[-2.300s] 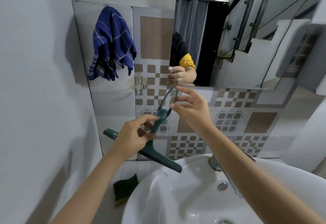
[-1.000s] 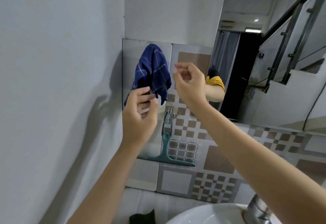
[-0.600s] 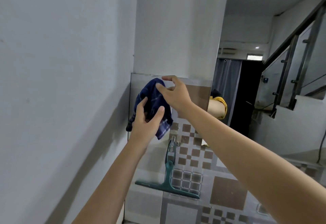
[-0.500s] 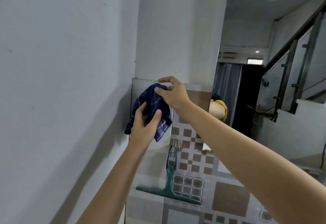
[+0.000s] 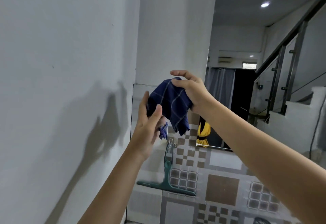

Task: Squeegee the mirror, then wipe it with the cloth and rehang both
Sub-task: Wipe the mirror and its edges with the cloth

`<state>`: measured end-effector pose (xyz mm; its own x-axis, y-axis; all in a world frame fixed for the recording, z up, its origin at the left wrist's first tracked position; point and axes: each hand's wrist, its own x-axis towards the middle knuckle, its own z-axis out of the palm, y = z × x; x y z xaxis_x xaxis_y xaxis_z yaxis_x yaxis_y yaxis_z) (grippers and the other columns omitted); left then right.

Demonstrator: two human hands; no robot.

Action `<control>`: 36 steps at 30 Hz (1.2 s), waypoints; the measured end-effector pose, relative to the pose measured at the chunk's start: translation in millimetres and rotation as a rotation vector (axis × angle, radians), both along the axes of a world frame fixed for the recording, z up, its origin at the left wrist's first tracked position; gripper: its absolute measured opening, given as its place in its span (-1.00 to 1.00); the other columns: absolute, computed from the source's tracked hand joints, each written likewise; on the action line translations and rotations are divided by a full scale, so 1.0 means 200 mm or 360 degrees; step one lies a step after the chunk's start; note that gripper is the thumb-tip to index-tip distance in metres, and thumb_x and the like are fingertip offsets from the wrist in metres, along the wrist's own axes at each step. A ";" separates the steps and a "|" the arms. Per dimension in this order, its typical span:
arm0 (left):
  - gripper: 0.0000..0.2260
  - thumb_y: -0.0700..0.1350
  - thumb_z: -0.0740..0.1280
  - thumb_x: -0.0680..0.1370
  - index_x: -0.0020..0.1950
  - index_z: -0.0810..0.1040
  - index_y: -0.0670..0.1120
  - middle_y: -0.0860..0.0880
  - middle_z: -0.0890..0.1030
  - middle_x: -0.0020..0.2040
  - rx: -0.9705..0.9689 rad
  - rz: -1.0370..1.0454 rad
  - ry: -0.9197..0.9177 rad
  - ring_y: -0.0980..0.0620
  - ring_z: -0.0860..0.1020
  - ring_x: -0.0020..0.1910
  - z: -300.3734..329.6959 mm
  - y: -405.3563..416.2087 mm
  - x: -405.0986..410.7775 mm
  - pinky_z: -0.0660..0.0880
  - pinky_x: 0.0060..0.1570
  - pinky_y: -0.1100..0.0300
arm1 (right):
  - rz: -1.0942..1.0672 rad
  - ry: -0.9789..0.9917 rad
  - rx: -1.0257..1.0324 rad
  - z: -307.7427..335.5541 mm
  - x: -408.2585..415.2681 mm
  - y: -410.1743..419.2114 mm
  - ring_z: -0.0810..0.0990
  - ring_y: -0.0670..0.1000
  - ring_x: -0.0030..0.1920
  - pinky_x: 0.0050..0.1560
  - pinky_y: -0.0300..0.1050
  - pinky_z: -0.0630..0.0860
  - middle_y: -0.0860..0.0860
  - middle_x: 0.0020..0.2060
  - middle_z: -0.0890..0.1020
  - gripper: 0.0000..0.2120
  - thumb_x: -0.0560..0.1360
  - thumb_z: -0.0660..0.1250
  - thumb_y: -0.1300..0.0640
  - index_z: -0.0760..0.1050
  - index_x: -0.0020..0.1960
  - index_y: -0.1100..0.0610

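Note:
A dark blue checked cloth (image 5: pixel 172 103) is bunched in the air in front of the tiled wall, off its hook. My right hand (image 5: pixel 189 91) grips its top from the right, thumb and fingers curled round the fabric. My left hand (image 5: pixel 149 126) holds the cloth's lower left part between thumb and fingers. The green squeegee (image 5: pixel 166 178) hangs by its handle from a small hook (image 5: pixel 170 141) on the tiles, blade level at the bottom. The mirror (image 5: pixel 264 82) fills the wall to the right and reflects a stairway and a yellow sleeve.
A plain white wall (image 5: pixel 61 82) runs close along the left side. Patterned brown and grey tiles (image 5: pixel 220 188) cover the wall below the mirror. The sink is out of view below.
The squeegee went from my hands onto its hook. Both hands then rose to the hanging cloth, took hold of it and lifted it off the wall toward me.

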<state>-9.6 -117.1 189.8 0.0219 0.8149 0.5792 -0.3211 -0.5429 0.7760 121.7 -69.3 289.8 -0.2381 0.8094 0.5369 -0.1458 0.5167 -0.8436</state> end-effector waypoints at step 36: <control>-0.75 -0.39 0.39 0.42 -0.15 0.64 -0.03 0.07 0.69 -0.18 0.0584 0.0295 0.0618 0.08 0.62 -0.09 0.52 -0.43 1.01 0.55 0.06 0.18 | -0.0027 -0.0033 0.0554 -0.22 1.35 -0.64 0.60 0.11 0.11 0.15 0.19 0.56 0.31 0.22 0.47 -0.77 0.41 0.38 0.26 0.59 0.01 0.00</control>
